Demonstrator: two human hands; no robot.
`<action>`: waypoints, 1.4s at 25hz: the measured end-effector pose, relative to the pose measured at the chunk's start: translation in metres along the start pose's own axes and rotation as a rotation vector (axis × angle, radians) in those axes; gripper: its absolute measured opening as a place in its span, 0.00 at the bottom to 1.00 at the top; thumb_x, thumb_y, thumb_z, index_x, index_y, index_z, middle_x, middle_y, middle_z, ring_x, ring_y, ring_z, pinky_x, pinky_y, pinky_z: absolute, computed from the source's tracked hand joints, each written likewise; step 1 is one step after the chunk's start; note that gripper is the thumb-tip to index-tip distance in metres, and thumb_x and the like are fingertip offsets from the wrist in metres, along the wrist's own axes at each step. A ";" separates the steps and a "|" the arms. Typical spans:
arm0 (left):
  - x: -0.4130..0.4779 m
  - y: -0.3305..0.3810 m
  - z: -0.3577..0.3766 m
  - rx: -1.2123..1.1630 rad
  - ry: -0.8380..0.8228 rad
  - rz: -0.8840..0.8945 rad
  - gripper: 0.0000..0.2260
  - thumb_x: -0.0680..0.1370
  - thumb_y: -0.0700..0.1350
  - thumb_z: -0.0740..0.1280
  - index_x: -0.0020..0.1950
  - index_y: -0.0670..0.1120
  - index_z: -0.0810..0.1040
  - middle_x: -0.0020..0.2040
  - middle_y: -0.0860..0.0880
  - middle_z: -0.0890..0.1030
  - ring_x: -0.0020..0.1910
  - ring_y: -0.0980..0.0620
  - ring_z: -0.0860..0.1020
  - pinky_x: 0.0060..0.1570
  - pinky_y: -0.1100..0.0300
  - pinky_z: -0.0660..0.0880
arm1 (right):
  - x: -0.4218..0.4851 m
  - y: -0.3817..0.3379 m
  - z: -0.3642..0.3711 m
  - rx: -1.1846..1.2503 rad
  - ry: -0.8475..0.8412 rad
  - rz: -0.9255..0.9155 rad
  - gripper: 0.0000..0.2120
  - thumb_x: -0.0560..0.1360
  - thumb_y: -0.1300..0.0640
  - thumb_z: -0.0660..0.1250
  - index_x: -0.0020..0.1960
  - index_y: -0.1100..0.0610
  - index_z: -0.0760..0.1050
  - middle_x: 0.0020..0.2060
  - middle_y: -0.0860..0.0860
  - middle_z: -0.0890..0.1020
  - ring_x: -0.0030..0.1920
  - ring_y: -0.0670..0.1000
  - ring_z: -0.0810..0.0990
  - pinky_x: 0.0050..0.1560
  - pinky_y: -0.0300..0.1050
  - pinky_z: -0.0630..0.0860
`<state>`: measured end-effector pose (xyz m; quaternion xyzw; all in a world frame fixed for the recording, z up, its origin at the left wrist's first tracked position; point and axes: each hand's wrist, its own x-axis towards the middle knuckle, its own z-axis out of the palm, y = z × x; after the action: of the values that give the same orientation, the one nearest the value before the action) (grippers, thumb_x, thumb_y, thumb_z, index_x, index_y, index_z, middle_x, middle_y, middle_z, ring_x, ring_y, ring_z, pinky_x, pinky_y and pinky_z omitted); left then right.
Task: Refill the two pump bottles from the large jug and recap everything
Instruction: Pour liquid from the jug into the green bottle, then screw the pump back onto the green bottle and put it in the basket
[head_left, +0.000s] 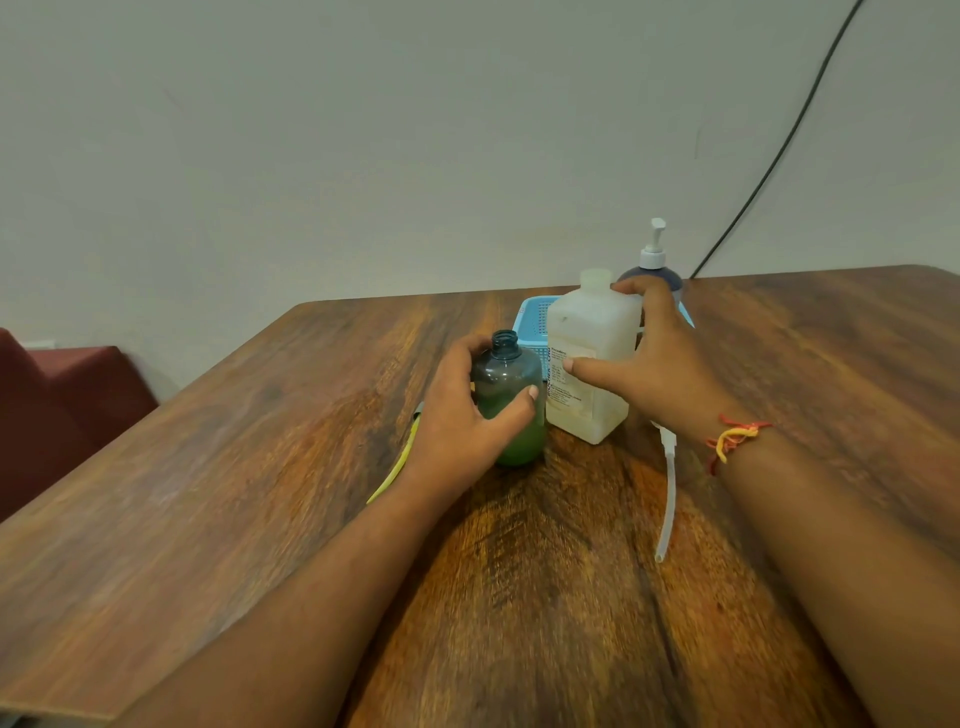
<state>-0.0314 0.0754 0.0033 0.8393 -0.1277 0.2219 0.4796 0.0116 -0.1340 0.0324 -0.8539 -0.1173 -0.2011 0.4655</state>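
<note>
A small dark bottle (511, 395) with green liquid in its lower part stands uncapped on the wooden table (260, 467). My left hand (462, 415) grips its body. Right beside it stands the large white jug (592, 358), its white cap on. My right hand (654, 364) holds the jug, thumb across the label and fingers over its far shoulder. A second dark bottle (652, 275) with its white pump fitted stands behind the jug. A white pump with a long tube (667, 488) lies on the table under my right wrist.
A blue plastic basket (535, 325) sits behind the bottle and jug. A yellow tube (397, 462) lies on the table beneath my left hand. A black cable (779, 150) runs down the wall behind. A dark red seat (67, 400) is beyond the left table edge.
</note>
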 end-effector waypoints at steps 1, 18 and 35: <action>0.000 0.000 0.000 0.003 -0.003 -0.001 0.28 0.75 0.52 0.74 0.72 0.52 0.67 0.66 0.57 0.73 0.63 0.58 0.73 0.57 0.69 0.74 | 0.001 0.000 0.000 0.002 -0.001 0.000 0.40 0.67 0.51 0.81 0.70 0.47 0.60 0.59 0.45 0.71 0.60 0.49 0.74 0.46 0.35 0.74; 0.024 -0.032 -0.037 0.502 0.163 -0.252 0.10 0.81 0.52 0.66 0.59 0.49 0.76 0.58 0.49 0.76 0.56 0.48 0.76 0.53 0.51 0.78 | -0.030 -0.042 0.010 -0.312 0.108 -0.419 0.23 0.76 0.32 0.63 0.53 0.51 0.79 0.46 0.46 0.82 0.43 0.43 0.77 0.41 0.41 0.76; 0.025 0.027 -0.054 -0.473 0.692 0.071 0.05 0.80 0.42 0.69 0.55 0.46 0.79 0.47 0.49 0.82 0.47 0.56 0.82 0.49 0.62 0.81 | -0.048 -0.041 0.035 -0.343 -0.150 -0.229 0.40 0.73 0.34 0.70 0.78 0.44 0.59 0.70 0.47 0.76 0.66 0.53 0.76 0.59 0.47 0.75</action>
<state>-0.0349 0.1081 0.0592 0.5769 -0.0352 0.4717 0.6659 -0.0389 -0.0832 0.0246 -0.9143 -0.2118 -0.2054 0.2776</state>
